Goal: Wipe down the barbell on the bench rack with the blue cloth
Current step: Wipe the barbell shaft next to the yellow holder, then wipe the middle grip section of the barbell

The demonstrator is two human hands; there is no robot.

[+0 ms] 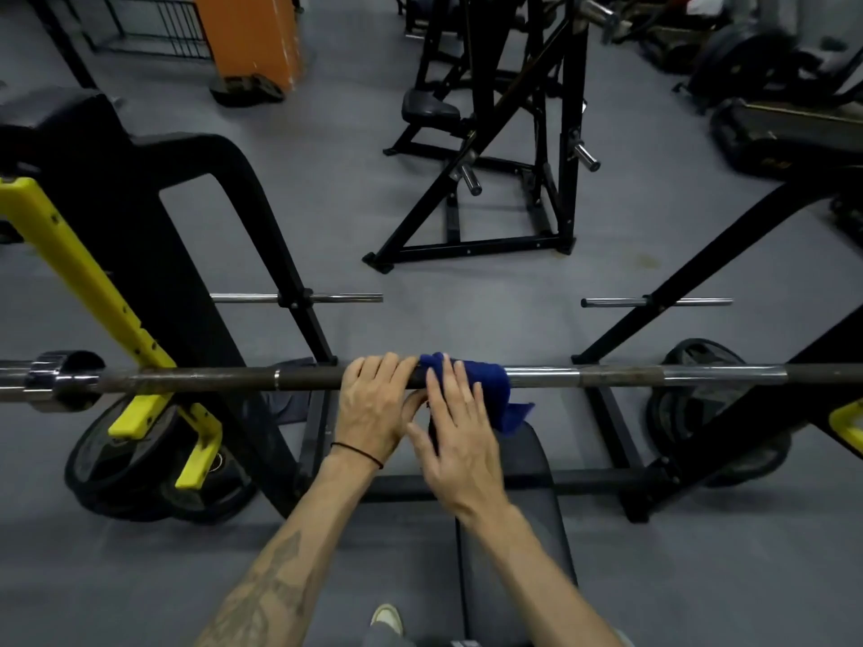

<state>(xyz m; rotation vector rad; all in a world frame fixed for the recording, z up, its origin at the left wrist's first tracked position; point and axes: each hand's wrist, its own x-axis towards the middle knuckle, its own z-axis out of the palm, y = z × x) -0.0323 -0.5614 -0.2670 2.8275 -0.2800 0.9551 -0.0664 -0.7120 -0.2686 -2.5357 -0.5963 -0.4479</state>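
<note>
The barbell [196,379] is lying across the bench rack [154,254] from 9 to 3 o'clock. The left hand [373,408] is gripping it; the right hand [460,441] is pressing the blue cloth [485,380] with relaxed fingers, center frame.

My left hand [373,408] curls over the barbell [196,380] just left of the blue cloth [485,382], which drapes over the bar. My right hand [460,441] lies flat on the cloth, fingers straight, above the black bench pad [527,516].
</note>
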